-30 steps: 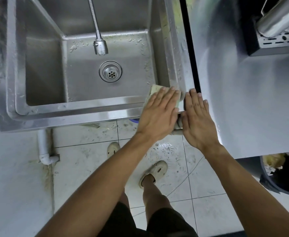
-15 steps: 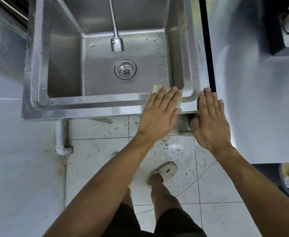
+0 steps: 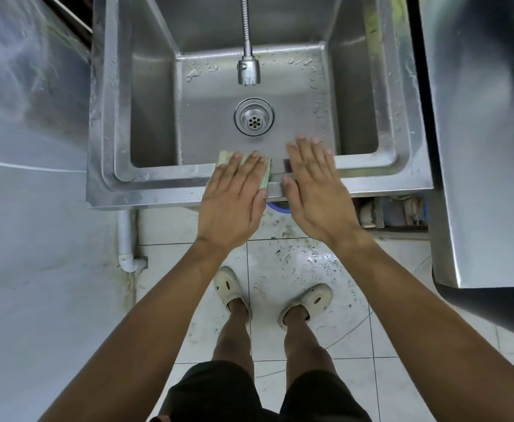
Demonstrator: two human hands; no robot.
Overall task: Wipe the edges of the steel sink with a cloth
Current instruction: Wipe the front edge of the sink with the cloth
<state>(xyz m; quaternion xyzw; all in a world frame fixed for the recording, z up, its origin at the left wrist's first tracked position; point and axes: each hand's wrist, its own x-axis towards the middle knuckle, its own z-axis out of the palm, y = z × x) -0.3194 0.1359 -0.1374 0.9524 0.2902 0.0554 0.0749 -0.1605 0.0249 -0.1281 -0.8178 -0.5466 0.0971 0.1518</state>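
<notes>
we stand on wet white tiles (image 3: 335, 339), a pale wall (image 3: 21, 269) at left, a steel counter (image 3: 487, 147) at right. our left hand (image 3: 233, 202) lies flat, fingers spread, pressing the cloth (image 3: 226, 156) on the sink (image 3: 158, 190) front rim — its long axis runs along that edge. our right hand (image 3: 316, 190) rests open just beside, palm down.

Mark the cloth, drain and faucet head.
cloth (image 3: 226, 156), head view, bare far-left corner beyond the fingers
drain (image 3: 254, 120), head view, centre of the strainer
faucet head (image 3: 248, 71), head view, middle of the nozzle body
</notes>
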